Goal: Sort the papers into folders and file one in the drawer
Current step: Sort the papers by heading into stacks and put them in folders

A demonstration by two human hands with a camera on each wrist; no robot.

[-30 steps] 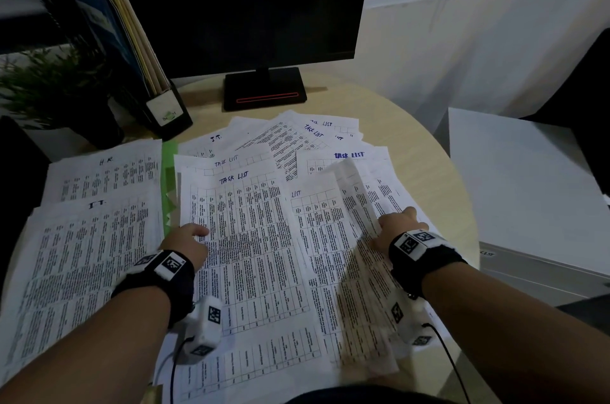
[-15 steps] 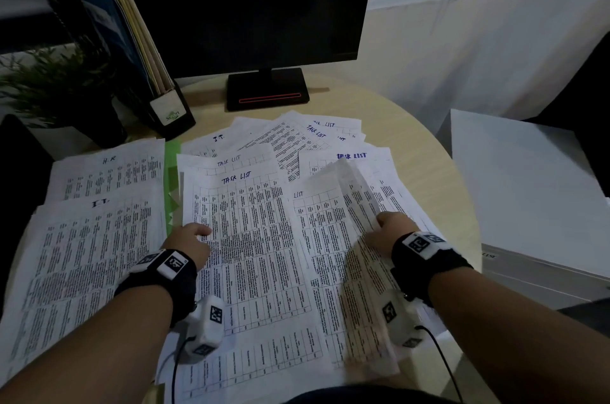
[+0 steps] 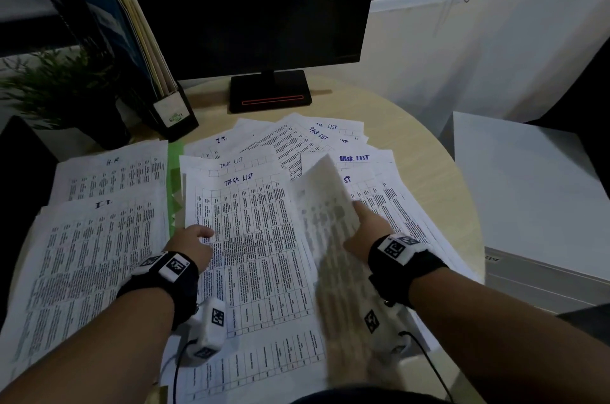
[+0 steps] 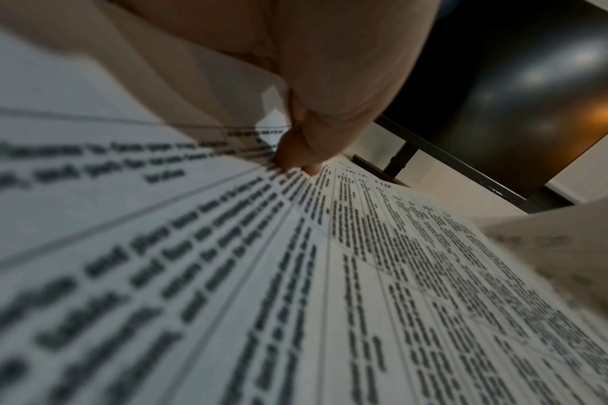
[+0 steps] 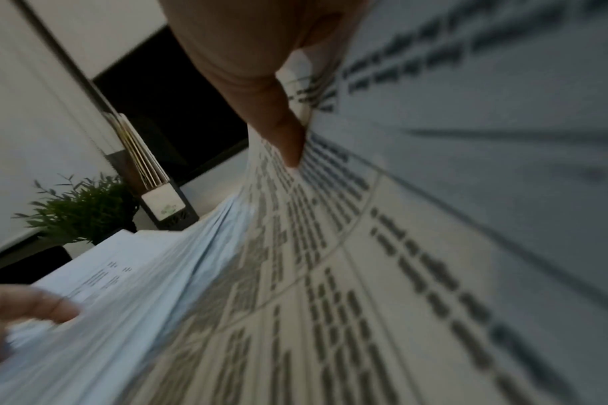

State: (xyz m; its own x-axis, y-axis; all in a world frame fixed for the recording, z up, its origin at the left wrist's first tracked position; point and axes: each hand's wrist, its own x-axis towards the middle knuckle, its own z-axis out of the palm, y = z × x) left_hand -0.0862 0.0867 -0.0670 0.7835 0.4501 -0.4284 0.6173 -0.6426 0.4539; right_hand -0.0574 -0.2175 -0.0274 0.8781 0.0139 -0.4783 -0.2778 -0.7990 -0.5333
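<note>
- Head view: papers point(image 3: 251, 238) lie fanned over the near half of the round desk point(image 3: 429, 172), most headed "TASK LIST", with two stacks marked "H.R" and "I.T" toward the left edge.
- The right hand point(image 3: 366, 232) is grasping one sheet point(image 3: 326, 205) by its right edge, thumb on the printed side, and the sheet stands up off the pile, curling leftward with its long axis running from the near edge toward the monitor point(image 3: 237, 7).
- The left hand point(image 3: 194, 240) rests fingers-down on the central task list, its fingers curled and pressing but clasping nothing that I can see.
- The lifted sheet sits between the two hands, closer to the right; I'd judge the right hand carries it and the left just pins the pile.
- A green folder point(image 3: 175, 172) shows as a strip between the left stacks and the centre pile, so the sheet likely has to travel left across the pinned page.
- A file box point(image 3: 171, 113) stands at the far left corner; no drawer shows plainly.
</note>
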